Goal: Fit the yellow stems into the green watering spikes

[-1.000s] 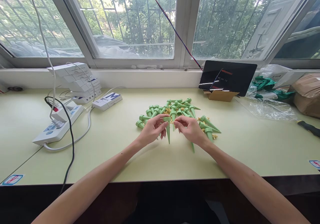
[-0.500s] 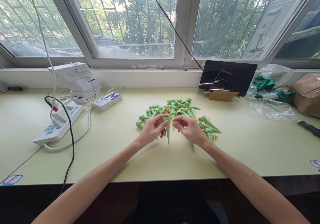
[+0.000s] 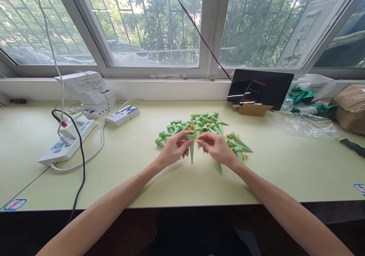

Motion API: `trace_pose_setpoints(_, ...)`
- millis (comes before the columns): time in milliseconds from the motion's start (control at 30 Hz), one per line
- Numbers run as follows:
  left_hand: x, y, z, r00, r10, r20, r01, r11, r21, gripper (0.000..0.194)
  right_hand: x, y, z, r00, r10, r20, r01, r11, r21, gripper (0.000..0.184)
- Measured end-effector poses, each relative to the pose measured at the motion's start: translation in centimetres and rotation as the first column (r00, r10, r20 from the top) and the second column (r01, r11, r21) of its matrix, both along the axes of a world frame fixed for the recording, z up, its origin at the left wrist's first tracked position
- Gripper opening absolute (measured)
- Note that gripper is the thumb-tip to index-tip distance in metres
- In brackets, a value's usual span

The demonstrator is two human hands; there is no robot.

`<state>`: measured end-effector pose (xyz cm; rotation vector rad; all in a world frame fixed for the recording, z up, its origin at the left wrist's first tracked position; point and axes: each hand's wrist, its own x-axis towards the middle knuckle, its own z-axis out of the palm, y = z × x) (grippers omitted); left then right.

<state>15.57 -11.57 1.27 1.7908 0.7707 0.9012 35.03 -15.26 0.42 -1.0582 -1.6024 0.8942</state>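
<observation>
Between the fingers of my left hand (image 3: 174,148) is a green plastic plant watering spike (image 3: 192,151), held upright with its tip pointing down. My right hand (image 3: 216,147) is closed in a pinch on a small yellow plastic valve (image 3: 199,140), which meets the side of the spike just below its cap. The fingertips partly cover the valve, so I cannot tell how deep it sits. Behind both hands lies a pile of green spikes (image 3: 219,126) mixed with small yellow pieces. More yellow pieces (image 3: 245,156) lie at the pile's right side.
A white power strip (image 3: 67,143) with cables stands at the left, near stacked white boxes (image 3: 94,92) and a single box (image 3: 123,115). A tablet (image 3: 260,88) leans on a cardboard stand (image 3: 254,109) at the back. Plastic bags (image 3: 309,104) and a black-handled tool (image 3: 353,147) are at the right.
The yellow valve shows less between my hands and sits closer to the spike. Both hands stay in nearly the same place.
</observation>
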Motion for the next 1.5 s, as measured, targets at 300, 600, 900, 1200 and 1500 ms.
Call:
trace_pose_setpoints(300,0.0,0.0,0.1,1.000,-0.009,-0.025,0.009,1.000,0.001,0.040,0.0,0.0,-0.1,1.000,-0.010,0.007,0.010,1.000,0.020,0.020)
trace_pose_setpoints(600,-0.1,0.0,-0.1,1.000,-0.009,-0.022,0.009,1.000,0.014,0.039,-0.1,-0.1,0.8,0.986,0.067,-0.150,-0.092,0.981,-0.171,0.029)
trace_pose_setpoints(900,0.0,0.1,0.1,1.000,-0.014,0.016,0.015,0.999,-0.042,0.041,0.0,0.0,0.5,0.990,0.119,-0.076,-0.131,0.975,-0.180,0.032)
trace_pose_setpoints(1200,-0.1,0.2,0.1,0.999,-0.043,-0.018,0.041,0.997,-0.064,0.042,0.0,-0.1,0.1,0.994,0.036,0.103,-0.036,0.999,0.003,0.030)
trace_pose_setpoints(1500,-0.2,0.1,-0.3,0.997,-0.016,-0.075,0.021,0.998,0.059,0.036,0.1,-0.2,0.3,0.991,0.102,0.090,-0.096,0.993,-0.071,0.036)
